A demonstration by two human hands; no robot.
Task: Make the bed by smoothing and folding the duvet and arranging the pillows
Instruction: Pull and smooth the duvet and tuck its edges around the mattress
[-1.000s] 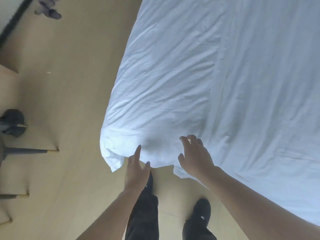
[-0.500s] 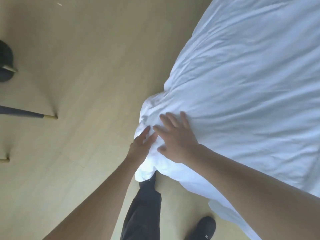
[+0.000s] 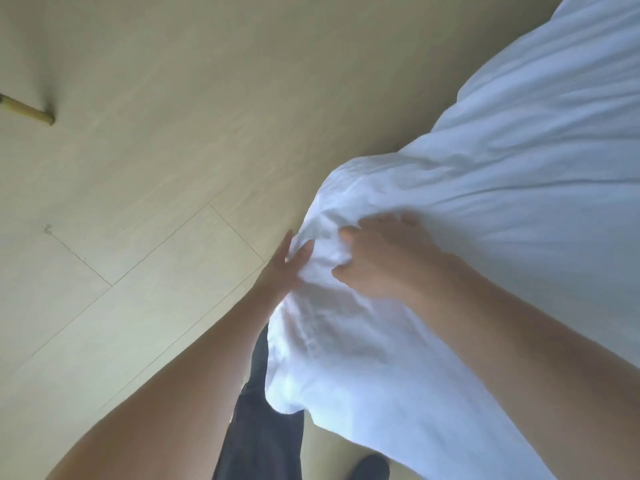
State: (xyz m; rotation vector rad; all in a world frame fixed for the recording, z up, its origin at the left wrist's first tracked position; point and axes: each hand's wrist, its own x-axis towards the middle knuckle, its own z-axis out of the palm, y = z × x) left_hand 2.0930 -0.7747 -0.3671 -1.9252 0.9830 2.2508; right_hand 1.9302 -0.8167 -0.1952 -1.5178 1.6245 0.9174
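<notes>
The white duvet [image 3: 502,161] covers the right side of the view, its near corner bunched and hanging down toward my legs. My right hand [image 3: 377,261] lies on top of that bunched corner with fingers curled into the cloth, gripping it. My left hand [image 3: 287,265] presses against the corner's left side, its fingers partly tucked under the fabric, thumb side hidden. No pillows are in view.
Pale wood-look floor [image 3: 156,168] fills the left and top. A furniture leg with a brass tip [image 3: 27,112] pokes in at the far left. My dark trouser leg [image 3: 256,427] and shoe [image 3: 370,467] stand just under the hanging corner.
The view has swung right and closer to the corner. My right hand has gone from lying flat on the duvet to clenching the cloth, and the corner is more bunched.
</notes>
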